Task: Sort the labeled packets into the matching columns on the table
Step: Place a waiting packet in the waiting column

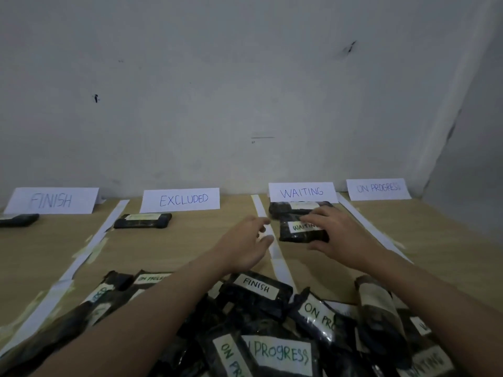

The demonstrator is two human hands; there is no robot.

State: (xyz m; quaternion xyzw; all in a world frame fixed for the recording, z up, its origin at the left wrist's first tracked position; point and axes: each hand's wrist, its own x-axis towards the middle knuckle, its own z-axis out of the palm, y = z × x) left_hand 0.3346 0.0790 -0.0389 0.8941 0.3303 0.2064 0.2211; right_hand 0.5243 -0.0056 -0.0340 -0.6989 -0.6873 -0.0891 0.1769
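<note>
Four column signs stand along the far table edge: FINISH sign [51,200] at 10 o'clock, EXCLUDED sign [181,200] at 11, WAITING sign [301,192] at 1, ON PROGRESS sign [379,188] at 2. White paper strips [261,210] split the wooden table [190,246] into columns.

Right hand [337,235] grasps the WAITING packet [302,232], fingers over its far edge, thumb under the near edge. Packet sits inside the WAITING column, overlapping or touching a second dark packet [299,207] just under the sign; cannot tell which. Long axis runs 9-to-3, parallel to the sign, label up.

Left hand [245,244] released, fingers spread and relaxed, holding nothing, hovering over the strip just at 9 o'clock of the packet. Right hand is the one on the packet; left is near but apart.

One packet each lies in FINISH [19,220] and EXCLUDED [143,221]; ON PROGRESS column shows none.

Unsorted pile [272,336] at 6 o'clock, labels readable: FINISH packet [257,288], several ON PROGRESS.

Judgement: placement in hand, near done; the next pick lies back toward 6, both hands about equally near.
</note>
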